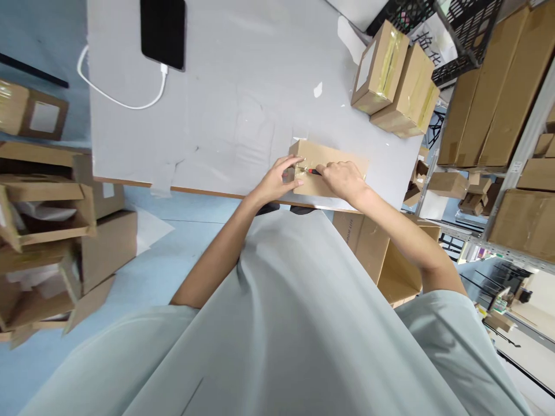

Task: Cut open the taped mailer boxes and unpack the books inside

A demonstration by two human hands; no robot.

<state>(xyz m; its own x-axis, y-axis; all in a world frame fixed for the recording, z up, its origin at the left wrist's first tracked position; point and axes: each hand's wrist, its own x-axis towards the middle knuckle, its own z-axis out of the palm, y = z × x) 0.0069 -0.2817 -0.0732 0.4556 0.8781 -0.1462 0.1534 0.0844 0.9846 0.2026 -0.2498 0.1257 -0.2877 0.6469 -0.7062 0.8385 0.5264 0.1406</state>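
Note:
A small brown cardboard box (336, 157) lies on the near edge of the white table (217, 115). My left hand (280, 179) rests on the box's left end, fingers bent and pressing on it near a strip of clear tape. My right hand (342, 178) is closed round a small red-handled tool (313, 171), its tip at the taped seam between the two hands. What kind of tool it is I cannot make out.
Two taped cardboard boxes (392, 78) stand at the table's far right. A black tablet (163, 32) with a white cable (125, 98) lies at the far left. Open cartons (47, 231) are stacked on the floor at left; shelves with boxes (498, 86) stand at right.

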